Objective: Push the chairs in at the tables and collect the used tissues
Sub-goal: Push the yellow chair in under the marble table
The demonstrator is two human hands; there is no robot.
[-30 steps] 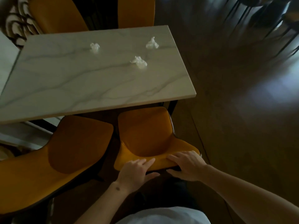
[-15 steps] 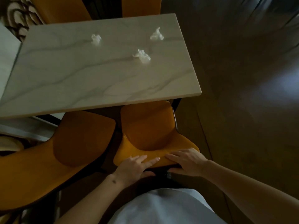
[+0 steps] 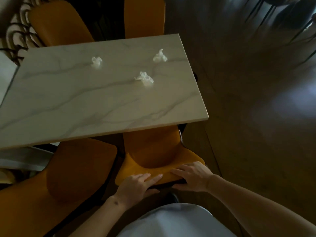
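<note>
An orange chair (image 3: pixel 152 151) stands in front of me, its seat partly under the white marble table (image 3: pixel 68 106). My left hand (image 3: pixel 136 187) and my right hand (image 3: pixel 193 177) both grip the top edge of its backrest, fingers over the rim. Three crumpled white tissues lie on the table: one at the far left (image 3: pixel 97 62), one at the far right (image 3: pixel 160 56), one nearer the middle (image 3: pixel 145 79). A second orange chair (image 3: pixel 51 182) stands to the left, angled and pulled out from the table.
Two more orange chairs (image 3: pixel 59 23) (image 3: pixel 144 16) stand at the table's far side. Another pale table edge (image 3: pixel 6 72) adjoins on the left. Dark wooden floor (image 3: pixel 256 117) spreads to the right, with black chair legs (image 3: pixel 266 7) at the far right.
The chair under my hands has slid further beneath the table edge, so less of its seat shows. My hands stay on the backrest.
</note>
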